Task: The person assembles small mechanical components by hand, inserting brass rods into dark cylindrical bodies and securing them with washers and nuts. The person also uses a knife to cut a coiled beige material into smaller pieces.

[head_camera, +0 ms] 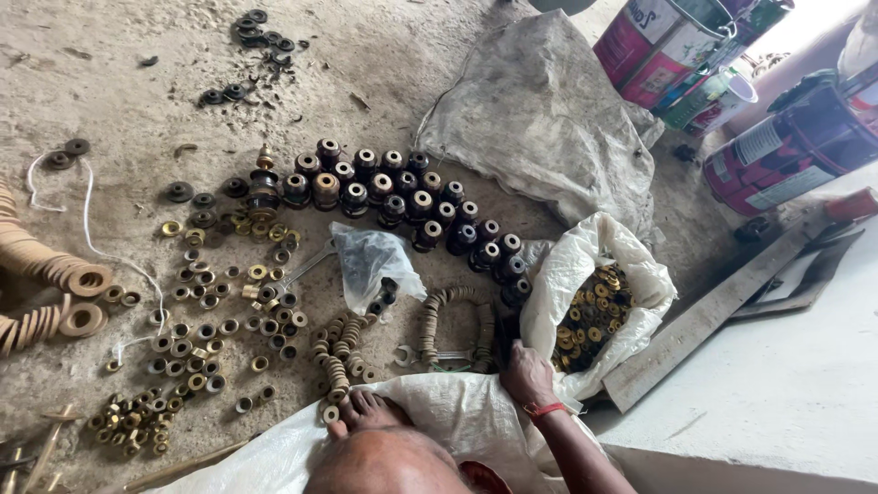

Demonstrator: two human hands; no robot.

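Right of the dark bushings on the floor, clutches the limp lower rim of the white sack with the right hand, fingers closed on the cloth. Probably heavy and saggy with its load of brass rings, so best taken by bunched cloth at the mouth. Shows nothing of the left hand.
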